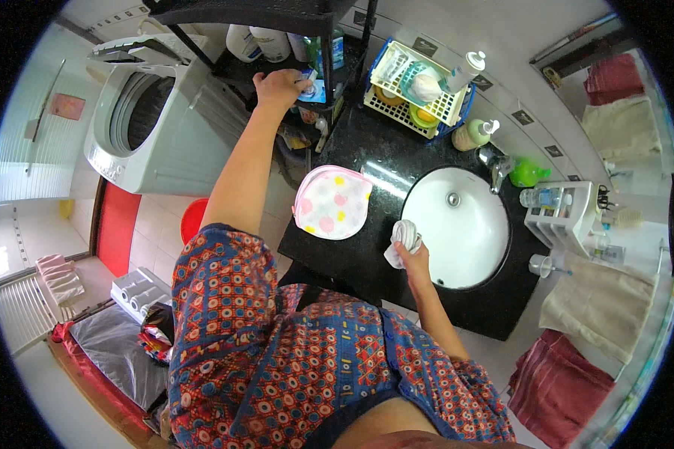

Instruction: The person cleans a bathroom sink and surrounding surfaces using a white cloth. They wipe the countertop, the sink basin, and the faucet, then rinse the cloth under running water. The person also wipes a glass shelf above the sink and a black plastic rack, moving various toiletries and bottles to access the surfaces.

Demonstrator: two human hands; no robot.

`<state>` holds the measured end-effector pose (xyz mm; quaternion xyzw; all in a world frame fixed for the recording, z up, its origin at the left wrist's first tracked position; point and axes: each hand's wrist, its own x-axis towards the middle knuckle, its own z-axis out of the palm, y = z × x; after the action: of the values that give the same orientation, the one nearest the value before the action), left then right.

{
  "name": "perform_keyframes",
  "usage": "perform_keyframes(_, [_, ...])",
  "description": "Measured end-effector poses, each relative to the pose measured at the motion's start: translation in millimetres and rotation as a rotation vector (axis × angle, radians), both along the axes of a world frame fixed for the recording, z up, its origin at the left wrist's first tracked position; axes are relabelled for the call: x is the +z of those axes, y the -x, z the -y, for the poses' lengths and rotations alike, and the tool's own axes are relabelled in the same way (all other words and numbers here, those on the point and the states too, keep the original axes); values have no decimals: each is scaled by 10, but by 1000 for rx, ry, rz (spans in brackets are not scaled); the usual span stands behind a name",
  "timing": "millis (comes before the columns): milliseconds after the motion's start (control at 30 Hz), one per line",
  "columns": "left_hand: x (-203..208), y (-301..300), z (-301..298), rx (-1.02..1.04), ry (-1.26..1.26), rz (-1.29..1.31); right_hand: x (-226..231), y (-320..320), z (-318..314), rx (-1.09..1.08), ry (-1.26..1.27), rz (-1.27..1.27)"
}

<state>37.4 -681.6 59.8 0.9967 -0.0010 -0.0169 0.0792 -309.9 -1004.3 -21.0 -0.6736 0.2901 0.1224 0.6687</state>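
Note:
My left hand [278, 87] reaches out to the black shelf [240, 73] at the upper left. Its fingers are closed at the near edge of a small blue and white packet [314, 90]; the fingertips are partly hidden. In my right hand [415, 263] is a bunched white cloth [402, 244], gripped between thumb and fingers over the counter, just left of the white sink basin [457, 247]. Between my arms, a rounded white pouch [332, 203] with pink trim and pink and yellow spots lies flat on the black counter [337, 258].
White bottles [270, 45] stand on the shelf beside my left hand. A washing machine [150, 120] with its lid up is at the left. Behind the basin are a tap [499, 168], a pump bottle [473, 135] and a two-tier basket [416, 90]. Towels [562, 385] hang at the right.

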Motion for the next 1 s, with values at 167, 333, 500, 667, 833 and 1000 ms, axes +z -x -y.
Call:
perform_keyframes(167, [-43,-126,37,165,94,16,-60,156,82,-30,-52,0])
perform_keyframes(333, [-538,-515,-303,63,148,-31,-49,242,116,-55,-42,-10])
perform_keyframes(500, [-639,-710,-127,6,103,-314,-28,296,142,-80,-45,-26])
perform_keyframes(667, [-858,-781,-232,-33,128,-224,50,243,134,-28,-49,-16])
perform_keyframes(833, [-648,-709,-240,-146,183,-269,-122,91,49,242,64,109])
perform_keyframes(1000, [-242,-509,-36,-213,-32,-207,34,-601,-570,359,-3,-63])
